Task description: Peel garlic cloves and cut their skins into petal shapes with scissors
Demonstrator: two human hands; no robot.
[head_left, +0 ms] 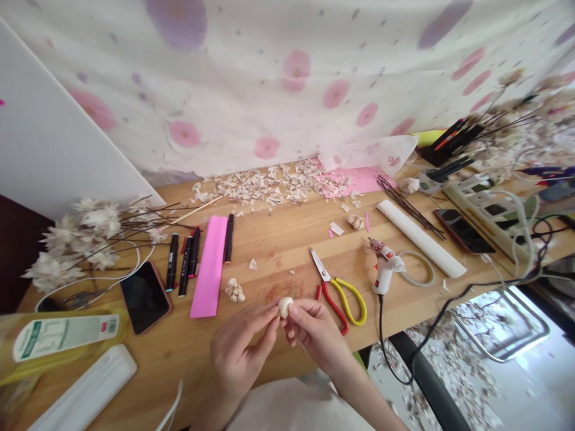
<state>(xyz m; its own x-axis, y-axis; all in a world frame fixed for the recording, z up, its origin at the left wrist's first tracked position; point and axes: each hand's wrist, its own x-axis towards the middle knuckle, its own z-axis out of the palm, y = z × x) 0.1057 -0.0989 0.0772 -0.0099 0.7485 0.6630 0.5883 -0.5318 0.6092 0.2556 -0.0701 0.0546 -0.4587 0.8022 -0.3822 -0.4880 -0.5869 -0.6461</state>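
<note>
A small, pale garlic clove is pinched between my two hands above the front of the table. My left hand grips it from the left with thumb and fingertips. From the right, my right hand closes thumb and fingers on it. Part of the clove is hidden behind the fingertips. A partly broken garlic bulb lies just left of the hands, and another garlic bulb sits farther back to the right. Scissors with red and yellow handles rest open-bladed beside my right hand.
Garlic skins are heaped along the curtain. Left are a pink paper strip, markers, a phone and a yellow bottle. A glue gun, its cord, a white roll and a power strip lie right.
</note>
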